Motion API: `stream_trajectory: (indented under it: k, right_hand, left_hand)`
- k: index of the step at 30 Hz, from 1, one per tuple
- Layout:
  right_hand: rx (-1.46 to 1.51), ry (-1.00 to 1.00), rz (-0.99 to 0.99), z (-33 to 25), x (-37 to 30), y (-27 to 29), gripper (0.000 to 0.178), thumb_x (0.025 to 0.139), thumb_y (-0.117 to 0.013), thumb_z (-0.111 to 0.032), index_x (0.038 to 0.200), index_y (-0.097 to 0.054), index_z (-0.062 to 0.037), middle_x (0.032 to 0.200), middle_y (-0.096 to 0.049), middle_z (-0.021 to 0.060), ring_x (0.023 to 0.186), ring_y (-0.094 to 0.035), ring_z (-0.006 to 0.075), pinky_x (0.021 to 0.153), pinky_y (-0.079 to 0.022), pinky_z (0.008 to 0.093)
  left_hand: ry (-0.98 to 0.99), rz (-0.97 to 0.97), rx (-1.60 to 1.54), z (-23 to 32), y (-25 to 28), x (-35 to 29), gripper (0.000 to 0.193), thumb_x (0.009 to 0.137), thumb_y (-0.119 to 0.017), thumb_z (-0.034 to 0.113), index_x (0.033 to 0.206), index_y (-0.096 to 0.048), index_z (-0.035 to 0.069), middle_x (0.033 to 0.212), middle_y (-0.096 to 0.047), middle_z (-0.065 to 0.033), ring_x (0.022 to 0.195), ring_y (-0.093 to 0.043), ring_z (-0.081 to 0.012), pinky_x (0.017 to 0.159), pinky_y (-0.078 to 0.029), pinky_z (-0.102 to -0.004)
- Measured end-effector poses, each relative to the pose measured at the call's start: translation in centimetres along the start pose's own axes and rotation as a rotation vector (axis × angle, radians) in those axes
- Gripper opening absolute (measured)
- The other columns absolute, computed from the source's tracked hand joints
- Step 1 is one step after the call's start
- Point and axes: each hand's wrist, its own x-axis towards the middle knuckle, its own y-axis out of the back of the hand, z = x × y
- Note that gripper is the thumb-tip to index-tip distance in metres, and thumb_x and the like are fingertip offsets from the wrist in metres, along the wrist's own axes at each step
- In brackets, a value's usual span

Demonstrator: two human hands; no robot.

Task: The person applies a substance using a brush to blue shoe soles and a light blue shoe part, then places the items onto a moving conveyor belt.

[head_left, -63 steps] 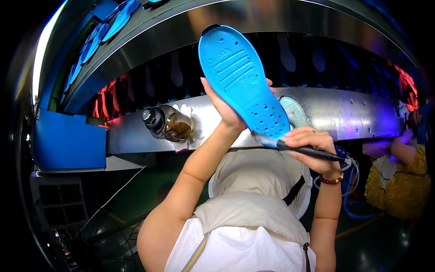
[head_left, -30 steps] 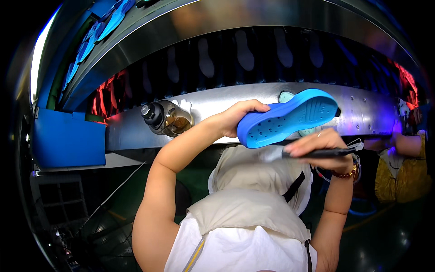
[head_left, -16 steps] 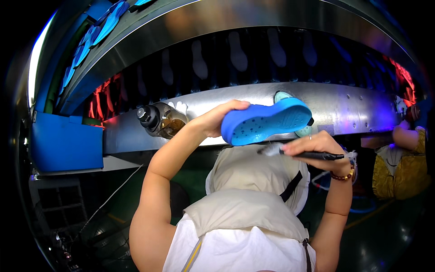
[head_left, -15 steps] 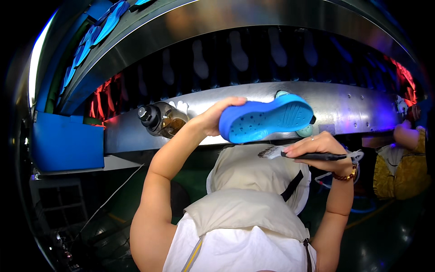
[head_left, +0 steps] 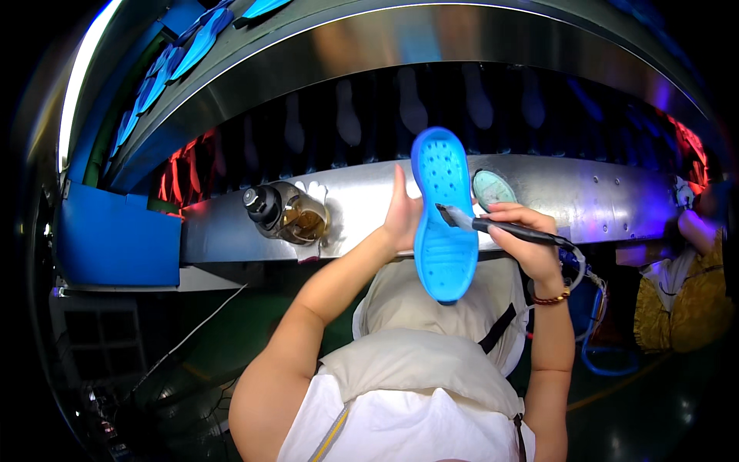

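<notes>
My left hand (head_left: pixel 402 215) grips a blue shoe sole (head_left: pixel 448 258) by its left side, its thumb pointing up along the edge. The sole stands lengthwise before me, its light-blue hollow face with small holes turned toward me. In my right hand (head_left: pixel 527 239) is a black-handled brush (head_left: pixel 514 230) with a hose or cord trailing from its rear end. The dark bristle tip lies over the middle of the sole and seems to touch it. Behind my right fingers, a pale green oval piece (head_left: pixel 491 187) rests on the metal ledge.
A metal ledge (head_left: pixel 362 181) runs across in front of me. On it, at left, stands a bottle (head_left: pixel 296 215) of brownish liquid beside a white glove. Dark sole shapes line the recess behind. Blue soles (head_left: pixel 196 50) lie at upper left. A co-worker's hand and yellow sleeve (head_left: pixel 685 289) show at right.
The blue sole has turned from lying crosswise to standing lengthwise. My right hand has moved the brush up and left, from below the sole onto its inner face.
</notes>
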Motion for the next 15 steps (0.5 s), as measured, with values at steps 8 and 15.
stream_trajectory:
  k: [8,15]
  right_hand:
    - [-0.353,0.323,-0.306,-2.4,-3.2,-2.5,0.015,0.061,-0.065,-0.003,0.075,-0.062,-0.0039,0.077,-0.063,0.0095,0.074,-0.062,0.0226,0.070,-0.048,0.0304]
    - [-0.109,0.211,-0.049,-2.3,-0.5,-2.6,0.020,0.064,-0.065,0.004,0.084,-0.062,0.0022,0.085,-0.063,0.0130,0.078,-0.061,0.0200,0.070,-0.048,0.0271]
  left_hand:
    - [-0.095,0.157,0.043,-0.2,0.4,0.5,0.086,0.074,-0.018,0.073,0.124,-0.037,0.006,0.116,-0.047,-0.0190,0.105,-0.049,-0.0319,0.090,-0.038,-0.0475]
    - [-0.180,0.034,-0.060,0.0,-2.3,0.2,0.086,0.074,-0.019,0.074,0.125,-0.035,0.007,0.116,-0.047,-0.0184,0.104,-0.048,-0.0324,0.090,-0.039,-0.0480]
